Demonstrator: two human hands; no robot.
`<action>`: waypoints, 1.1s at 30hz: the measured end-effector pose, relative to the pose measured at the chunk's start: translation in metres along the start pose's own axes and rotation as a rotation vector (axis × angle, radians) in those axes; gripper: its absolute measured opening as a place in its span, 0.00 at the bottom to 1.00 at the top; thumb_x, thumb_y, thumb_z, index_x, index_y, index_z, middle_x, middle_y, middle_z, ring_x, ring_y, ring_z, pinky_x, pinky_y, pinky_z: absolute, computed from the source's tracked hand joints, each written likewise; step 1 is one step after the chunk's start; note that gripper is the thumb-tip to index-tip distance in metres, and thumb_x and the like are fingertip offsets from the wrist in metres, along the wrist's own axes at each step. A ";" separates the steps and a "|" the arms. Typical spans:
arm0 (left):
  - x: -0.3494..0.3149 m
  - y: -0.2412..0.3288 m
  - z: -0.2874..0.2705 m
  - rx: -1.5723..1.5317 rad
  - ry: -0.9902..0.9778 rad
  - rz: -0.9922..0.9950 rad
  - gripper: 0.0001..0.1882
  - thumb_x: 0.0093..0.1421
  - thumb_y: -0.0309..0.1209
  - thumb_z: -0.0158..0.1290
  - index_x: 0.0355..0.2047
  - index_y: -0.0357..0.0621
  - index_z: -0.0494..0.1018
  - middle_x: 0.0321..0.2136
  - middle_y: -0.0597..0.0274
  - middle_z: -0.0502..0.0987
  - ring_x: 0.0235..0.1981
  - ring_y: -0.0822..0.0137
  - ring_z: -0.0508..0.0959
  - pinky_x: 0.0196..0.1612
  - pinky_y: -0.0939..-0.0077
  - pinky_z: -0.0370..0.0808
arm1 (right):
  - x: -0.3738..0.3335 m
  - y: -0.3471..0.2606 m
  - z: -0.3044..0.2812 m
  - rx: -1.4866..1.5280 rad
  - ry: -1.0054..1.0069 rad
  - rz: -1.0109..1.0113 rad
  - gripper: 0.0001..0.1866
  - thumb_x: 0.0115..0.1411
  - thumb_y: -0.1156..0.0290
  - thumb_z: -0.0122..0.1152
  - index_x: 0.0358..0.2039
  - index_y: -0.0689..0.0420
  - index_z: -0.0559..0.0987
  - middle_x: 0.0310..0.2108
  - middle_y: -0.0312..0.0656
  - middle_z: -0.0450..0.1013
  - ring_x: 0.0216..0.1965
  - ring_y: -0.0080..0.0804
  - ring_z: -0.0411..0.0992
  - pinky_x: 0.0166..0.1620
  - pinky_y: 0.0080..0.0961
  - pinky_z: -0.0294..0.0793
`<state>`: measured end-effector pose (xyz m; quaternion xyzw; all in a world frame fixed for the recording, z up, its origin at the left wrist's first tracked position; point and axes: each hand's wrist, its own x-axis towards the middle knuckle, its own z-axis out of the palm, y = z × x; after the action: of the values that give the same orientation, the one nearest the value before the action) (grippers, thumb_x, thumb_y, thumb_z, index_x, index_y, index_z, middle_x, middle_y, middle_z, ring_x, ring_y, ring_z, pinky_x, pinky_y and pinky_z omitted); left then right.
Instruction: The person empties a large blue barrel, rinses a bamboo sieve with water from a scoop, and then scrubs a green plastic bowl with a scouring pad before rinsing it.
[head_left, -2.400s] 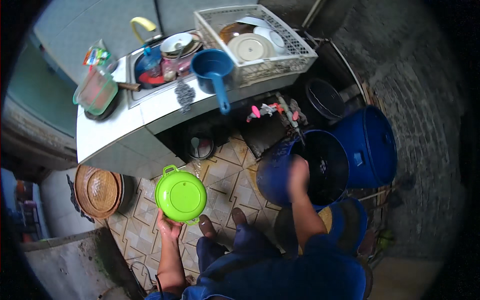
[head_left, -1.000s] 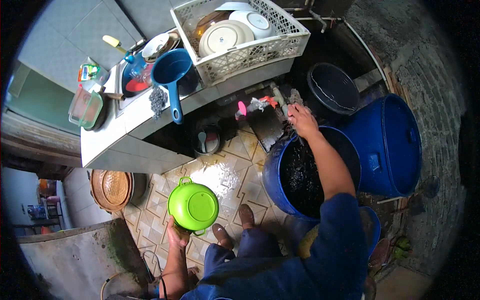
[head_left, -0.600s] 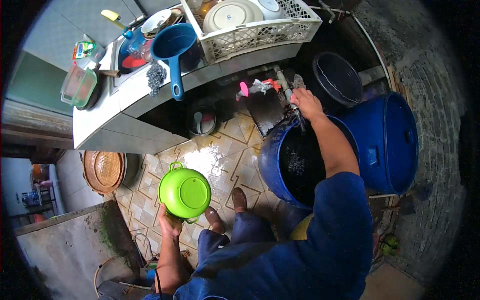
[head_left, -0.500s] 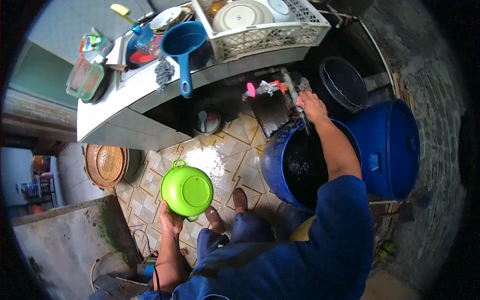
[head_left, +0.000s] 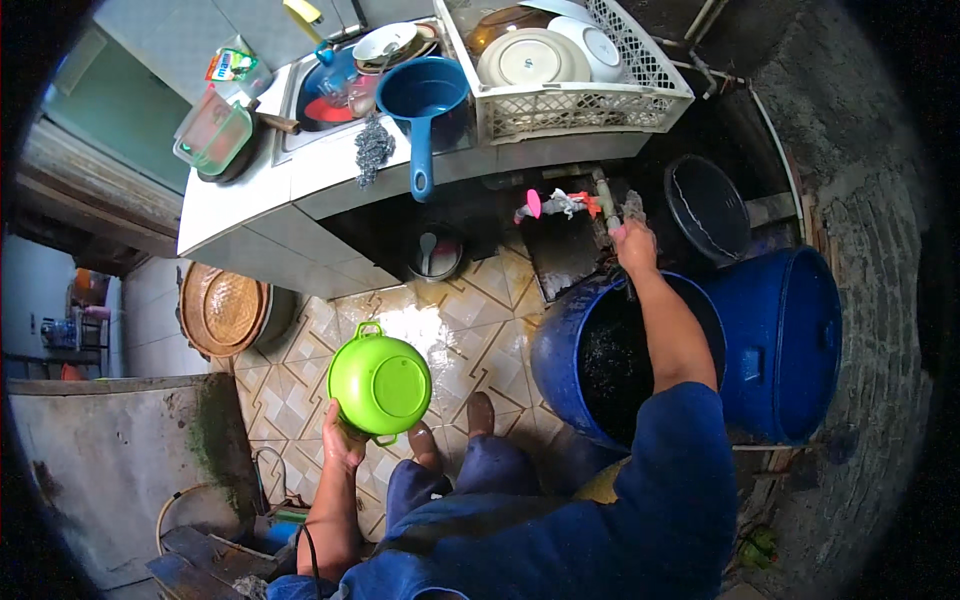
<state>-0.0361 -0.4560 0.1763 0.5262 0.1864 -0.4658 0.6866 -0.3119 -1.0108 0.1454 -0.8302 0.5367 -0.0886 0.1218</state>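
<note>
My left hand (head_left: 343, 438) is closed on the near-left rim of a bright green plastic basin (head_left: 380, 385) with two loop handles. Its round base faces me, held above the tiled floor. Up at the right, my right hand (head_left: 636, 246) is wrapped round a tap on the upright pipe (head_left: 604, 192), and my fingers mostly hide it. Below that hand stands an open blue barrel (head_left: 556, 345) with dark, rippled water inside. A second tap with a pink handle (head_left: 533, 203) juts from the pipework to the left.
A counter (head_left: 240, 195) carries a blue dipper (head_left: 421, 90), a steel scourer (head_left: 374, 150) and a white crate (head_left: 575, 112) of dishes. Right of the open barrel is another blue barrel (head_left: 775, 345). A woven tray (head_left: 222, 308) and wet floor tiles (head_left: 480, 320) lie left and centre.
The view has shifted, so the counter sits lower and farther right. My left hand keeps the green basin in nearly the same pose; my right hand stays at the tap.
</note>
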 end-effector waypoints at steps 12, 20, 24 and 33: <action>-0.001 -0.003 0.016 0.005 0.033 -0.007 0.29 0.66 0.54 0.40 0.59 0.49 0.64 0.57 0.57 0.69 0.57 0.54 0.68 0.60 0.48 0.60 | -0.010 -0.005 -0.012 0.259 0.012 -0.052 0.32 0.53 0.77 0.57 0.61 0.50 0.65 0.47 0.53 0.72 0.48 0.51 0.71 0.54 0.38 0.68; 0.003 -0.005 0.000 -0.009 0.037 -0.058 0.28 0.65 0.53 0.41 0.58 0.49 0.65 0.56 0.56 0.70 0.56 0.54 0.69 0.59 0.50 0.61 | -0.146 0.052 0.073 1.211 0.547 0.933 0.10 0.64 0.68 0.48 0.43 0.59 0.72 0.45 0.45 0.71 0.49 0.39 0.68 0.55 0.32 0.65; 0.011 -0.008 -0.007 0.037 0.018 -0.084 0.29 0.65 0.54 0.41 0.58 0.49 0.65 0.56 0.57 0.70 0.56 0.54 0.69 0.58 0.51 0.62 | -0.186 0.095 0.121 1.802 0.249 1.427 0.15 0.67 0.60 0.44 0.26 0.52 0.71 0.28 0.35 0.72 0.34 0.30 0.72 0.44 0.30 0.72; 0.010 -0.008 0.012 0.070 0.026 -0.118 0.29 0.66 0.52 0.40 0.58 0.45 0.64 0.57 0.52 0.69 0.57 0.53 0.69 0.60 0.50 0.62 | -0.137 0.074 0.114 1.516 -0.024 1.222 0.05 0.57 0.70 0.60 0.29 0.54 0.73 0.18 0.34 0.62 0.15 0.25 0.61 0.21 0.23 0.66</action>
<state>-0.0410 -0.4708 0.1690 0.5438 0.2095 -0.5049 0.6367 -0.4006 -0.9030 0.0121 -0.1107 0.6744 -0.3237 0.6543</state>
